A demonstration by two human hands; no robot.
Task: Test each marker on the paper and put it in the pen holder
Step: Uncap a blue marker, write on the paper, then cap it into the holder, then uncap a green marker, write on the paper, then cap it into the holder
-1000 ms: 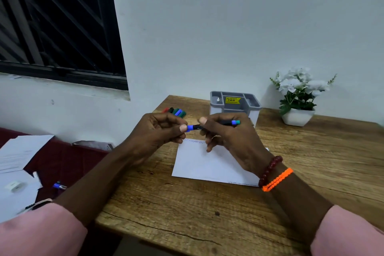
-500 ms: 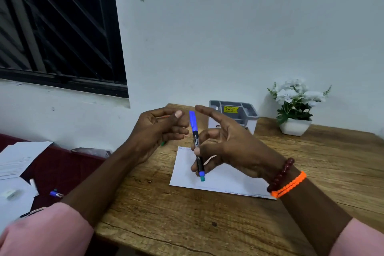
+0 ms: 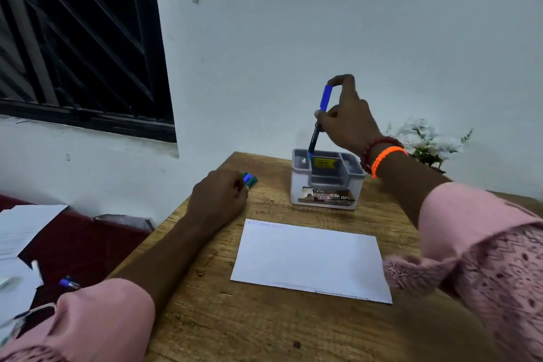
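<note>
My right hand holds a blue-capped marker upright, cap at the top. Its lower end dips into the back left slot of the grey pen holder. My left hand rests on the table's left side, fingers curled over a small bunch of markers; only their blue and green ends show past the fingers. A white sheet of paper lies in front of the holder, with a short blue scribble along its top left edge.
A white pot of white flowers stands behind my right wrist at the table's back right. Left of the wooden table, a dark red surface carries loose papers and a blue-tipped pen. A wall rises just behind the table.
My right hand carried the blue marker from above the paper up to the pen holder and turned it cap-up. My left hand dropped to the table beside the other markers.
</note>
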